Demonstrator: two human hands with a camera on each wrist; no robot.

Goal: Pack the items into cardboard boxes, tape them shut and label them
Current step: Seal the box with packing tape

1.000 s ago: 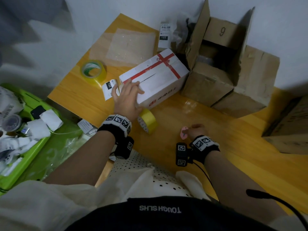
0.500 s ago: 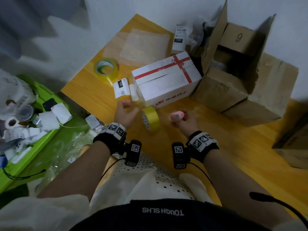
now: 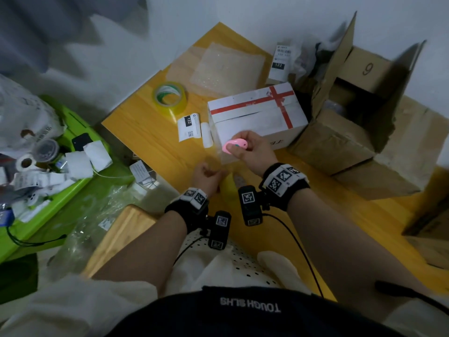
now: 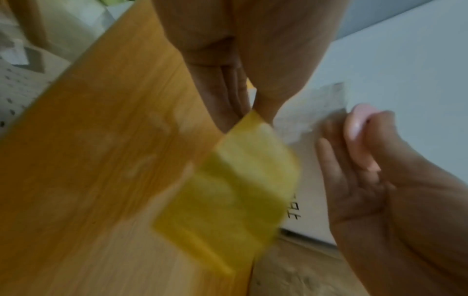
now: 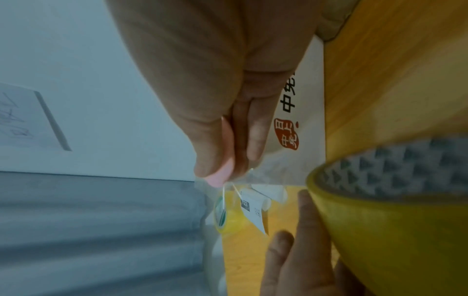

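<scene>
Yellow tape roll (image 3: 228, 188) is gripped by the left hand (image 3: 206, 176) beside the white box (image 3: 257, 117), and the pink cutter (image 3: 234, 145) pinched in the right hand (image 3: 252, 149) is best drawn across a taut strip.

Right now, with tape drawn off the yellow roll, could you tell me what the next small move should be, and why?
Probably carry the drawn-out tape strip to the white box and press it over the seam. The left hand holds the yellow tape roll, the right hand grips the pink cutter at the strip's end, and the box's top slit looks unsealed.
</scene>
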